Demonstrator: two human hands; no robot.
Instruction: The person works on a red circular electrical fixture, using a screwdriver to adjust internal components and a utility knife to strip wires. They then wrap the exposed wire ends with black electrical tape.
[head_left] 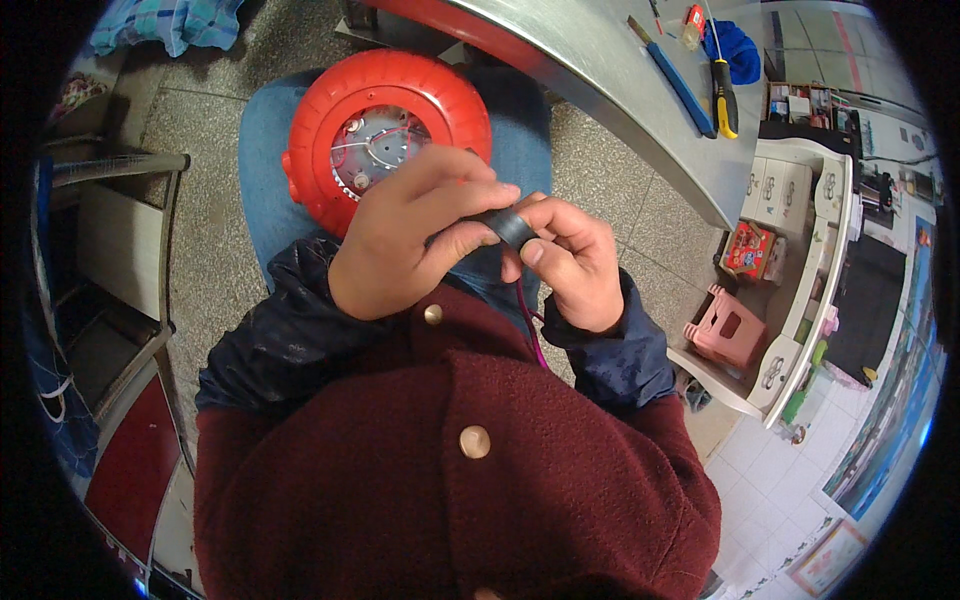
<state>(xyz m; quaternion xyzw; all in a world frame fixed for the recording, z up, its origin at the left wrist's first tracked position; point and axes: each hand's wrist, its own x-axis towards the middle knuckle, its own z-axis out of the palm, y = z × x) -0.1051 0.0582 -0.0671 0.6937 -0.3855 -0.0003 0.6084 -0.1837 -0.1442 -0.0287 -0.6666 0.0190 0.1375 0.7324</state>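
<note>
A small black roll, which looks like electrical tape (512, 229), is held between my two hands in front of my chest. My left hand (415, 225) pinches its left side with thumb and fingers. On the other side, the thumb and curled fingers of my right hand (570, 255) grip it. A magenta cord (529, 325) hangs down from beneath my right hand. Across my lap rests a round red housing (325, 110), open in the middle. Inside it show a metal plate (388, 148) and white and red wires; my left hand overlaps its lower edge.
A metal-topped table (600, 60) stands at the front right, holding a yellow-black screwdriver (724, 100), a blue-handled tool (680, 85) and a blue cloth (738, 52). To the right is a white cabinet (800, 260) near a pink stool (725, 330). A metal-framed chair (150, 200) stands left.
</note>
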